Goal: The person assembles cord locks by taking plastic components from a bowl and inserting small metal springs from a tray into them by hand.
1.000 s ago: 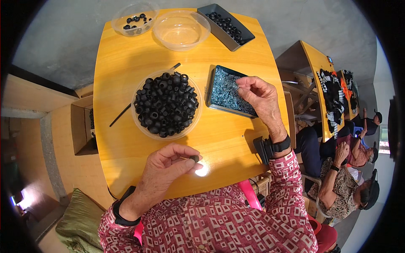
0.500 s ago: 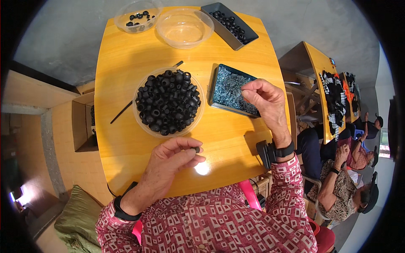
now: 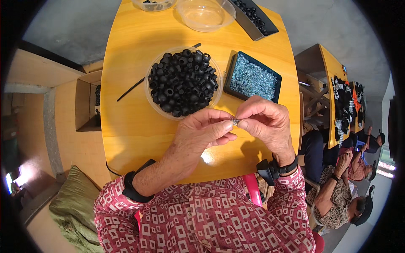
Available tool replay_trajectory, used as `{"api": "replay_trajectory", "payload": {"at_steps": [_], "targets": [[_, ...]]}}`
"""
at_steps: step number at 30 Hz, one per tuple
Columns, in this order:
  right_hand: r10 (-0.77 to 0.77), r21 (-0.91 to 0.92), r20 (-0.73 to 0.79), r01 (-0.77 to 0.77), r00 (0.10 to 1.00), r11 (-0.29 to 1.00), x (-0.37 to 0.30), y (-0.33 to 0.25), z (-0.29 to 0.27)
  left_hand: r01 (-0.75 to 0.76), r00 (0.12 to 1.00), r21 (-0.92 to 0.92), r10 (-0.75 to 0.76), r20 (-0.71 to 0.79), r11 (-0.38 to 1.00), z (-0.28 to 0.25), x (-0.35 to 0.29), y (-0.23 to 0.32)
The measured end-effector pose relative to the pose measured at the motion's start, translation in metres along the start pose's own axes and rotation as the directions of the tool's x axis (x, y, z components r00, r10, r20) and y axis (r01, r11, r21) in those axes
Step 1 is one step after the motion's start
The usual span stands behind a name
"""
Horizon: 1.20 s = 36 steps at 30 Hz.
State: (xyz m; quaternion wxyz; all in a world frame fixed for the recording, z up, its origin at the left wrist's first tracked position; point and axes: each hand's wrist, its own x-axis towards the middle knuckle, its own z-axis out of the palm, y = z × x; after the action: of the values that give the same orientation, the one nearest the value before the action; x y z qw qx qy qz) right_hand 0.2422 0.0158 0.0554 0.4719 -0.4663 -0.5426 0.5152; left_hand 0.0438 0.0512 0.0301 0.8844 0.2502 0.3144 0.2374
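Observation:
My left hand [image 3: 201,131] and my right hand [image 3: 266,123] meet over the near part of the table, thumbs and fingertips pinched toward each other. Between them is a tiny shiny, spring-like piece [image 3: 235,121], held at its right end by the right fingers. The left fingertips close round the dark piece they were seen holding, now mostly hidden by the thumb. Just beyond the hands stands a clear round bowl [image 3: 147,89] heaped with black rubber-like parts [image 3: 183,84]. To its right, a dark tray [image 3: 237,93] is filled with small shiny bluish pieces [image 3: 253,78].
A thin black rod [image 3: 130,90] sticks out from under the bowl. Along the far edge are a clear round container [image 3: 206,27], another with a few black parts [image 3: 154,7], and a grey bin [image 3: 255,31] of black parts. Other people sit at right beside another table [image 3: 327,63].
My right hand has come from over the tray down and left to meet my left hand. The left hand has moved up and right. The view has shifted, so the table sits higher.

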Motion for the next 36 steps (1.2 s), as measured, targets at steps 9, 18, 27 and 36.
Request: {"api": "replay_trajectory", "payload": {"at_steps": [9, 18, 27, 36], "targets": [[-0.001, -0.073, -0.031, -0.002, 1.000, 0.997, -0.003, 0.005, 0.001, -0.045, 0.999, 0.024, 0.046, -0.026, 0.999, -0.001, 0.002, -0.003], [-0.081, -0.140, -0.126, 0.063, 0.989, 0.988, -0.004, 0.012, 0.008, -0.037, 0.999, -0.034, 0.037, 0.009, 0.999, 0.002, 0.004, -0.002], [-0.418, -0.598, -0.150, 0.254, 0.896, 0.760, 0.005, 0.009, 0.004, -0.049, 0.998, -0.049, 0.050, 0.027, 0.998, 0.002, 0.006, -0.007], [-0.134, -0.411, -0.055, 0.100, 0.989, 0.906, -0.001, -0.011, 0.002, -0.044, 0.999, 0.013, 0.044, 0.026, 0.999, -0.001, 0.005, -0.008]]}}
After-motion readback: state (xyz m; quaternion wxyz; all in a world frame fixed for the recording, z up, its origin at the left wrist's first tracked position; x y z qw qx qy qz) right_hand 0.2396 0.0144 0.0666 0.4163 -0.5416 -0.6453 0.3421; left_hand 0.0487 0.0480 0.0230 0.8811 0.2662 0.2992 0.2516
